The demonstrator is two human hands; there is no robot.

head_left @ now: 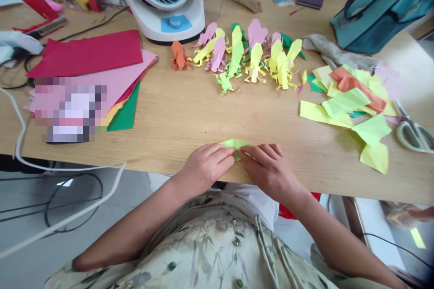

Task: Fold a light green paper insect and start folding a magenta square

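Lime-green folded paper piece (234, 143): near edge of light-brown wooden table (183, 113), centre
Left hand (205, 166): fingers together, pinching its left part
Right hand (268, 167): fingers pinching its right part
Multicoloured folded-paper figures (235, 60): grouped farther off

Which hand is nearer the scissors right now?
Right. The right hand, at the right end of the light green paper, is left of the scissors; the left hand, at its other end, is farther left.
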